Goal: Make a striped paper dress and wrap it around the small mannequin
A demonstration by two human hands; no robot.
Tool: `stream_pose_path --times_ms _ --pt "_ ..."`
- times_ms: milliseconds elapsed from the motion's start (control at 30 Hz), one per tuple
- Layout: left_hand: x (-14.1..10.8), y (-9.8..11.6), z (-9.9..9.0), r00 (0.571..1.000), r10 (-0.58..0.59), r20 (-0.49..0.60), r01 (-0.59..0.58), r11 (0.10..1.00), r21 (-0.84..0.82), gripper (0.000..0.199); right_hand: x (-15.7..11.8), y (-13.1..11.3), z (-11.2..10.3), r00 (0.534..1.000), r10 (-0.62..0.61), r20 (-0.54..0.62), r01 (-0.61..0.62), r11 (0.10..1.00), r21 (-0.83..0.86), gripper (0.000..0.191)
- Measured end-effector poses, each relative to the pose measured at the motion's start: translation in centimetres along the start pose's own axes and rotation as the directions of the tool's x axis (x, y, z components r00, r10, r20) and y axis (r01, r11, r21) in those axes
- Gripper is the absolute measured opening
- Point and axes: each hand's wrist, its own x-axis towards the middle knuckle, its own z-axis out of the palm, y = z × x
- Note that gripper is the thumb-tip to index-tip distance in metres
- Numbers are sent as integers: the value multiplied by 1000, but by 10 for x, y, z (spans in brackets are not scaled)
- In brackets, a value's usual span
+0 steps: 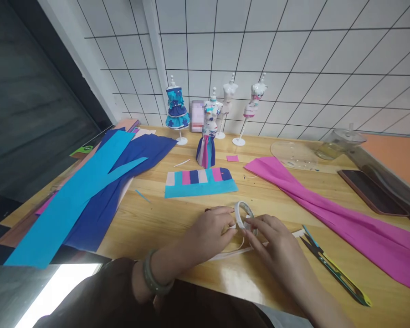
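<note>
A white tape roll stands on edge between my hands near the front of the table. My left hand has thumb and fingers curled at the roll's left side, around something white and too small to make out. My right hand pinches the lower right part of the roll. Beyond them lies a turquoise strip with pink, navy and pale squares along its top edge. A thin pale strip runs beneath my hands. Scissors with yellow-green handles lie right of my right hand.
Small mannequins stand at the back, near an upright phone. Blue fabric and turquoise pieces cover the left side. Pink fabric crosses the right, with a dark phone and glass teapot beyond.
</note>
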Motion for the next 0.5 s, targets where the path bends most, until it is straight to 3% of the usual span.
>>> stream_pose_path --times_ms 133,233,333,500 --pt "1 -4 1 997 60 -46 -50 980 194 21 12 2 5 997 -82 15 83 994 -69 20" --pt "2 -8 0 998 -39 -49 54 939 339 30 15 7 2 989 -132 -63 122 982 -144 16" --pt "4 -11 -3 986 -139 -91 163 910 381 38 15 11 -2 976 -170 -134 125 947 -295 14" --pt "5 -25 -19 965 -153 -211 228 888 400 53 14 19 -8 944 -235 -233 123 902 -414 9"
